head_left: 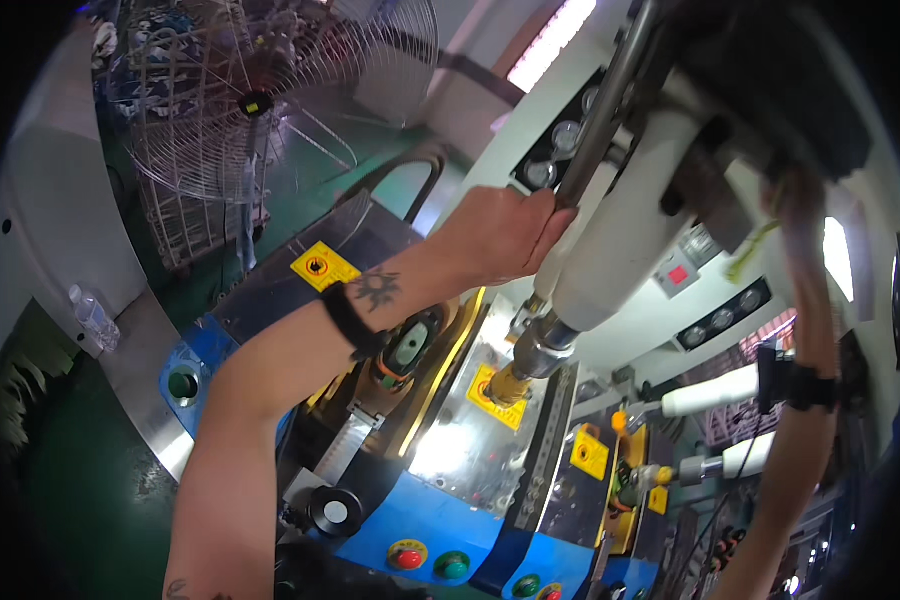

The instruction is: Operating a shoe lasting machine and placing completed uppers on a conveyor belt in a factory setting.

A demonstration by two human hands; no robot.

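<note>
My left hand [510,232] is closed around the lower end of a long grey metal rod [608,110], which slants up to the right. Beside it is a white machine cylinder [625,225] with a metal collar [545,345] and a brass-coloured tip [510,386] pointing down. My right hand [798,205] is raised at the upper right, close to a dark machine part [790,80]; its fingers are shadowed and blurred. Near that hand hangs a thin yellow-green strip [753,252]. Dark bands circle both wrists.
Below the cylinder lies a metal plate [450,445] with a yellow warning label. The blue front panel [420,520] carries red and green buttons. A similar white cylinder [715,390] stands to the right. A caged fan [255,105] and a plastic bottle [93,318] are at the left.
</note>
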